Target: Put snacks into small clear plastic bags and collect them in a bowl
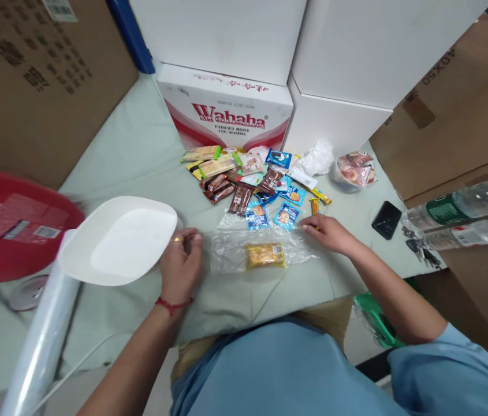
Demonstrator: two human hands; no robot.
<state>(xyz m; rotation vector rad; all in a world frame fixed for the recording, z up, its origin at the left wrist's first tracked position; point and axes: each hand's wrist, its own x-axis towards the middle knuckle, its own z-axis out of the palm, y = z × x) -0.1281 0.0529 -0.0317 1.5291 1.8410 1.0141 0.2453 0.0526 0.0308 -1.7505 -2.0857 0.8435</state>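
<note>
My left hand, fingers curled in, rests on the cloth beside the right edge of a shallow white dish; anything inside its fingers is hidden. At the right end of a clear plastic bag, my right hand has its fingertips drawn together. What they grip, if anything, cannot be made out. A gold-wrapped snack packet lies in or on that bag, between my hands. Just beyond are blue snack packets, brown cocoa packets and a thin orange-yellow packet by my right fingers.
A Wahaba-style white water carton lettered Wahaha stands behind the snack pile. Rightward are a tub of wrapped snacks, a phone, keys and plastic bottles. A film roll and red bag are left.
</note>
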